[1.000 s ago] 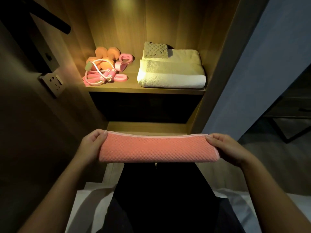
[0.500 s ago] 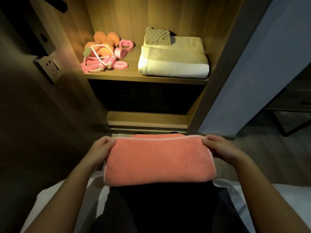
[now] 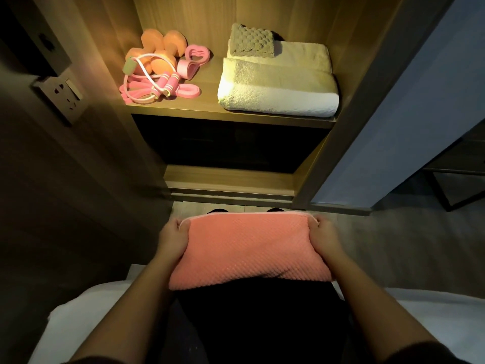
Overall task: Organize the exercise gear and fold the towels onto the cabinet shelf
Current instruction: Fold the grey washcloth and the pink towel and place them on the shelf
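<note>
**Q:** Status?
**A:** Your left hand [image 3: 174,239] and right hand [image 3: 324,237] each grip one end of the pink towel [image 3: 249,250], now lowered to your lap at 6 o'clock. Likely next: the shelf [image 3: 231,114], 12 o'clock.

Dim room — a warm light glows inside the wooden cabinet [image 3: 367,74] (1 wall socket [image 3: 61,94] left); grey floor [image 3: 393,245], blue-grey wall [image 3: 420,114] right.

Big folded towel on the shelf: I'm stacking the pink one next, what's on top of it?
A small grey cloth sits on its back left corner; whatever lies under that cloth is hidden.
</note>
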### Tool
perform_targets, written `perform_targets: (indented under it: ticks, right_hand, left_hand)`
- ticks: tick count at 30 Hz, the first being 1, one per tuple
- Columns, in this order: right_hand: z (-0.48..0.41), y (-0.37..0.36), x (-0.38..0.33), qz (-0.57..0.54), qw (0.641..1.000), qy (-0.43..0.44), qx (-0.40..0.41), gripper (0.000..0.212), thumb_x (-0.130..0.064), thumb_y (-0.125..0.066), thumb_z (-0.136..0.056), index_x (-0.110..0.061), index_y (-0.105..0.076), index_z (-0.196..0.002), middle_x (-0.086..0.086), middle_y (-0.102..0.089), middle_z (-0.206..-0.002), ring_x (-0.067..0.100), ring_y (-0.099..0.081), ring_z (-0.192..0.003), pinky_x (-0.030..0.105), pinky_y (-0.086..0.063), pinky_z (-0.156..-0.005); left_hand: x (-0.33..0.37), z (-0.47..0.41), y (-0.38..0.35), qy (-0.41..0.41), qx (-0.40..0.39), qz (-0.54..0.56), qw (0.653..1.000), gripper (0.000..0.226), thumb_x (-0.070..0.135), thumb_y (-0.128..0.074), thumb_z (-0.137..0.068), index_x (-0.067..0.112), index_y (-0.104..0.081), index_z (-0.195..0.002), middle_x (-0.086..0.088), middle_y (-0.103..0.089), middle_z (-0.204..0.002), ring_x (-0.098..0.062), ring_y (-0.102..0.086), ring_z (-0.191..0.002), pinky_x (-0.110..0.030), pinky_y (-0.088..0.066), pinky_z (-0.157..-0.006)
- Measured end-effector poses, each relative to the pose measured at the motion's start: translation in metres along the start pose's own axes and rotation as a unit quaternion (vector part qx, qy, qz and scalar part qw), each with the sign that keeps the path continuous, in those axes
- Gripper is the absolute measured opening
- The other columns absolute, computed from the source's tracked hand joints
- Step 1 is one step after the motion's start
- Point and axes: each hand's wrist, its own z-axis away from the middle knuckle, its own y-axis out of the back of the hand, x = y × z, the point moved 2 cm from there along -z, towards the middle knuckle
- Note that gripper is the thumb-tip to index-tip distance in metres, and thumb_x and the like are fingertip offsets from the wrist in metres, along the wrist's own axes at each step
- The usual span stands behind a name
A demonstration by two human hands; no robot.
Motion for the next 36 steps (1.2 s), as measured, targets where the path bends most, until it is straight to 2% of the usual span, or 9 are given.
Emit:
perform_targets:
  ticks: [2, 4, 8, 13, 16, 21, 29, 32, 36]
  right_hand:
    - [-0.005, -0.006, 0.007, 0.008, 1.000, -0.026, -0.012, 0.022, -0.023, -0.043, -0.101, -0.008, -0.060, -0.097, 0.007, -0.060, -0.090, 0.022, -0.056, -0.082, 0.027, -0.033, -0.059]
    - [-0.009, -0.007, 0.009, 0.009, 0.999, -0.039, -0.021, 0.021, -0.022, -0.044, -0.101, -0.008, -0.060, -0.096, 0.006, -0.059, -0.088, 0.018, -0.053, -0.077, 0.025, -0.031, -0.055]
    - [-0.010, -0.007, 0.008, -0.004, 0.999, -0.036, -0.023, 0.020, -0.023, -0.043, -0.101, -0.012, -0.059, -0.095, 0.003, -0.059, -0.085, 0.017, -0.054, -0.078, 0.025, -0.033, -0.057]
    - [0.001, -0.008, 0.005, -0.045, 0.998, 0.015, 0.031, 0.020, -0.028, -0.040, -0.103, -0.016, -0.056, -0.102, -0.001, -0.061, -0.089, 0.010, -0.056, -0.081, 0.027, -0.040, -0.062]
    - [0.002, -0.007, 0.003, -0.032, 0.999, 0.032, 0.027, 0.021, -0.030, -0.036, -0.105, -0.019, -0.052, -0.103, -0.006, -0.057, -0.087, 0.006, -0.053, -0.081, 0.024, -0.038, -0.060]
    - [-0.002, -0.006, 0.002, -0.019, 0.998, 0.047, 0.021, 0.024, -0.030, -0.033, -0.106, -0.016, -0.052, -0.106, 0.001, -0.058, -0.094, 0.011, -0.054, -0.083, 0.030, -0.039, -0.069]
    - [0.003, -0.008, 0.000, -0.051, 0.994, 0.069, 0.065, 0.023, -0.038, -0.033, -0.104, -0.026, -0.053, -0.102, -0.011, -0.058, -0.089, 0.006, -0.055, -0.082, 0.024, -0.042, -0.064]
    - [0.000, -0.007, 0.001, -0.030, 0.996, 0.060, 0.057, 0.020, -0.034, -0.037, -0.104, -0.023, -0.053, -0.100, -0.012, -0.056, -0.085, 0.006, -0.054, -0.081, 0.022, -0.039, -0.061]
    - [-0.011, -0.012, 0.010, 0.021, 0.999, -0.018, -0.018, 0.026, -0.023, -0.044, -0.101, -0.007, -0.058, -0.086, 0.005, -0.059, -0.079, 0.020, -0.055, -0.075, 0.027, -0.036, -0.058]
  left_hand:
    - [-0.005, -0.002, -0.005, 0.009, -0.009, -0.017, 1.000, 0.024, 0.029, -0.047, -0.101, 0.013, -0.056, -0.086, -0.008, -0.059, -0.088, -0.019, -0.055, -0.077, -0.030, -0.040, -0.060]
    - [-0.008, -0.003, -0.008, 0.021, -0.017, -0.010, 1.000, 0.027, 0.029, -0.047, -0.101, 0.010, -0.055, -0.084, -0.010, -0.058, -0.086, -0.021, -0.053, -0.076, -0.030, -0.039, -0.060]
    - [-0.007, -0.002, -0.010, 0.033, -0.031, 0.016, 0.999, 0.027, 0.032, -0.046, -0.102, 0.010, -0.056, -0.089, -0.010, -0.059, -0.089, -0.021, -0.054, -0.077, -0.031, -0.041, -0.063]
    - [-0.001, 0.003, -0.006, -0.019, 0.024, 0.055, 0.998, 0.015, 0.031, -0.045, -0.102, 0.021, -0.054, -0.094, -0.001, -0.060, -0.091, -0.016, -0.058, -0.081, -0.028, -0.041, -0.060]
    - [0.003, 0.003, -0.005, -0.048, 0.041, 0.036, 0.997, 0.013, 0.029, -0.045, -0.103, 0.022, -0.053, -0.096, 0.001, -0.059, -0.091, -0.013, -0.058, -0.082, -0.026, -0.041, -0.061]
    - [0.003, -0.003, -0.003, -0.054, 0.038, 0.013, 0.998, 0.013, 0.030, -0.045, -0.102, 0.023, -0.054, -0.096, 0.001, -0.060, -0.092, -0.013, -0.059, -0.084, -0.028, -0.043, -0.064]
    - [0.009, 0.002, 0.002, -0.106, 0.106, 0.053, 0.987, 0.009, 0.035, -0.049, -0.100, 0.027, -0.054, -0.098, 0.008, -0.060, -0.091, -0.006, -0.058, -0.083, -0.024, -0.043, -0.064]
    - [0.009, -0.003, -0.001, -0.067, 0.065, 0.043, 0.995, 0.013, 0.033, -0.048, -0.101, 0.022, -0.055, -0.100, 0.004, -0.060, -0.092, -0.010, -0.059, -0.084, -0.025, -0.043, -0.064]
    - [-0.002, -0.010, -0.010, 0.026, 0.007, 0.008, 1.000, 0.022, 0.027, -0.049, -0.101, 0.015, -0.056, -0.084, -0.006, -0.059, -0.086, -0.017, -0.055, -0.074, -0.029, -0.039, -0.060]
